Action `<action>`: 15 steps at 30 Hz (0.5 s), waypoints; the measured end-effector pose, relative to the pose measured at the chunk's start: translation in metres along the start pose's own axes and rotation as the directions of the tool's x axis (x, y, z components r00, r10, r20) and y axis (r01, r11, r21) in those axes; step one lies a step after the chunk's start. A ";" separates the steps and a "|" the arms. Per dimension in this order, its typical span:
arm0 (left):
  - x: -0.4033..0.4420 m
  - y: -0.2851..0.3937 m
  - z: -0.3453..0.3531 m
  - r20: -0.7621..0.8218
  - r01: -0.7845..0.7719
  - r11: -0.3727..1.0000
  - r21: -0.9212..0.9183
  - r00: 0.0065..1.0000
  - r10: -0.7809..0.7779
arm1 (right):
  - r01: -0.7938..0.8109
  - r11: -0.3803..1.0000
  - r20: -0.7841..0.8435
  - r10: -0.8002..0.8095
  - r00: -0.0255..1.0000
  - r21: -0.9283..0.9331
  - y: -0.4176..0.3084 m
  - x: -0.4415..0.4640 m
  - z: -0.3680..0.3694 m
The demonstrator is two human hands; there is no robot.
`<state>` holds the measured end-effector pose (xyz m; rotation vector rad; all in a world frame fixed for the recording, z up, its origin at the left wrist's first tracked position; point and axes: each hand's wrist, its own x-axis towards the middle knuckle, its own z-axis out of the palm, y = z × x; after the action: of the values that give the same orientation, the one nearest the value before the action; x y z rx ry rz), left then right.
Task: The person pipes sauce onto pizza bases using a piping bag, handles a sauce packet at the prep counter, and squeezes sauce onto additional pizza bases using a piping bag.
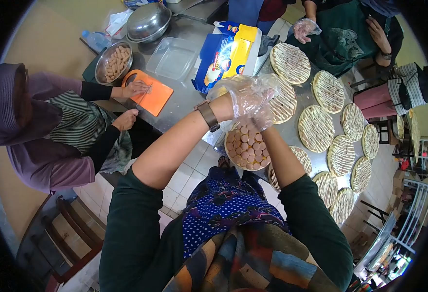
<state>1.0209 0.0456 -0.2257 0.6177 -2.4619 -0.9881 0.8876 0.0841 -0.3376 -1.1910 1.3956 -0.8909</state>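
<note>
My left hand (241,100), in a clear plastic glove and with a watch at the wrist, reaches across above the table edge. Close against it is my right hand (261,119), also in crinkled plastic. The plastic hides the fingers of both. Just below them lies a round base (247,148) covered with sliced sausage pieces. Behind my hands, partly covered by them, is a round pizza (284,100) with pale zigzag sauce.
Several sauced pizzas (316,129) fill the right side of the metal table (182,104). A yellow-blue box (227,56) and plastic tub (172,58) stand behind. At left, a co-worker cuts on an orange board (154,95) beside a sausage bowl (114,63). Another person's gloved hand (305,30) is opposite.
</note>
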 end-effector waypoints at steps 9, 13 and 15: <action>-0.002 0.034 -0.016 0.239 0.409 0.905 -0.117 0.896 -0.374 | 0.184 0.869 -0.090 -0.251 0.964 -0.459 0.031 -0.031 0.039; -0.007 0.014 0.001 0.025 0.024 0.994 0.109 0.999 -0.027 | 0.193 0.977 -0.062 -0.200 0.978 -0.092 0.017 -0.001 0.001; -0.006 0.024 0.000 -0.001 0.165 0.984 -0.073 0.986 -0.165 | 0.142 0.984 -0.033 -0.139 0.990 0.106 0.021 -0.004 0.002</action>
<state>1.0197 0.0646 -0.2095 0.8098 -2.3868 -1.1310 0.8858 0.0926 -0.3569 -1.2100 1.2787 -1.0709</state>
